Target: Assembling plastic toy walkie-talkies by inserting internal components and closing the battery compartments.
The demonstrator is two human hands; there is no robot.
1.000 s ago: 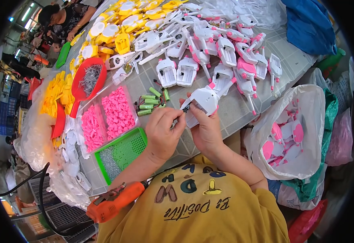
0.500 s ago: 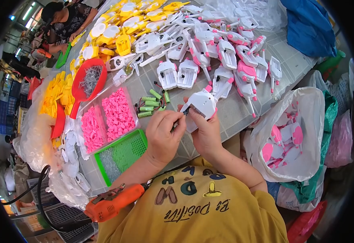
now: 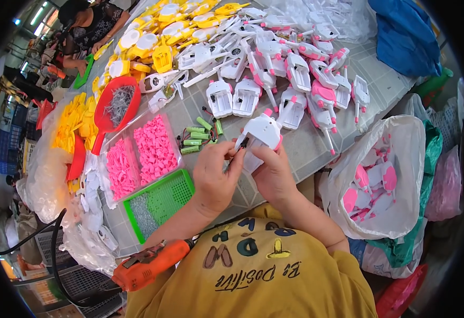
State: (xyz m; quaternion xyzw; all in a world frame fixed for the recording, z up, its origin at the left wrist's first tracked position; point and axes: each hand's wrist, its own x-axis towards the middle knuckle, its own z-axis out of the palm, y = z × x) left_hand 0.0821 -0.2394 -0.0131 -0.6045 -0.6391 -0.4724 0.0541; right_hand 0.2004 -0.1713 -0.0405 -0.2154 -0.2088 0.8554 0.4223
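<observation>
A white plastic toy housing with pink trim is tilted in my right hand, its open battery compartment turned toward me. My right thumb and fingers are closed around its lower side. My left hand pinches at the housing's left edge, thumb and forefinger on a small black part, perhaps a plug; its exact form is too small to tell. Beyond my left hand lie several green battery packs with dark leads. Two white-and-pink housings stand just behind, open side up.
A pink-parts tray, a green basket and a red scoop of screws are at left. More housings and yellow ones pile behind. An orange power screwdriver lies by my left forearm; a white sack stands right.
My left fingers have moved up and right, onto the black part at the housing's edge. The housing has shifted slightly left and turned in my right hand.
</observation>
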